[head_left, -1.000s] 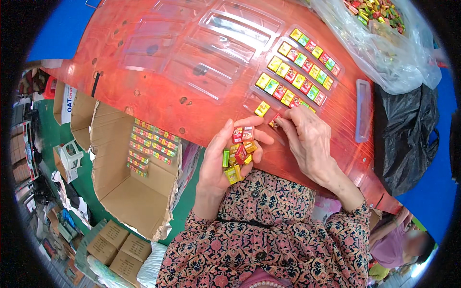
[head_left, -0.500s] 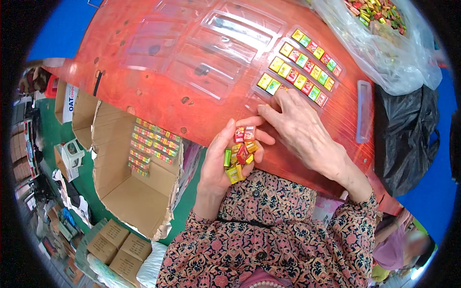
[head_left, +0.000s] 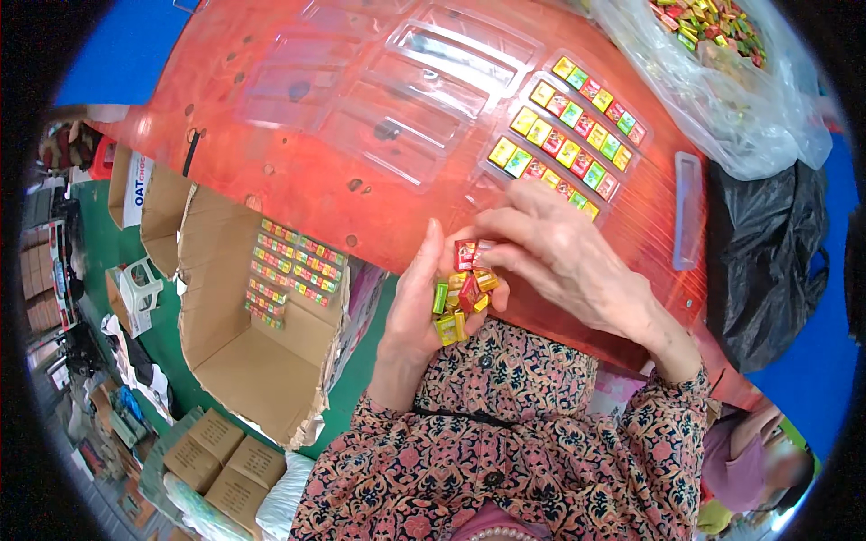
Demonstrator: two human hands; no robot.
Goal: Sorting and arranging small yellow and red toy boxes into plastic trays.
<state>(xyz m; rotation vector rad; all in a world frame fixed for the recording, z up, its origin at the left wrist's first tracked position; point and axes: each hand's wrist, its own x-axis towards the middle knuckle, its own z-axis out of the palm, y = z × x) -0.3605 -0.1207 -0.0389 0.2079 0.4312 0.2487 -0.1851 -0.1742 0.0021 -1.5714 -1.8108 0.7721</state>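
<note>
At the near edge of the red wooden table (head_left: 298, 194), head view: the left hand (head_left: 411, 314) cups small red, yellow and green wrapped blocks (head_left: 467, 293), its curl apparently preventing spills; the right hand (head_left: 568, 257) reaches these blocks, its grip indiscernible. Beyond, right, a clear plastic tray (head_left: 484, 187) seemingly keeps similar blocks (head_left: 568, 153) aligned.

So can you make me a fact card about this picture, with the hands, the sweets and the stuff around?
Left hand: cupped around wrapped sweets
Right hand: fingers at those sweets; can't tell if gripping one
Colours in left hand: red, yellow, green
Table: red, wooden
Beyond the hands: see-through plastic tray with rows of sweets
Top right: see-through bag of loose sweets
Below that bag: black plastic bag
Left, beside the table: open cardboard box
</note>
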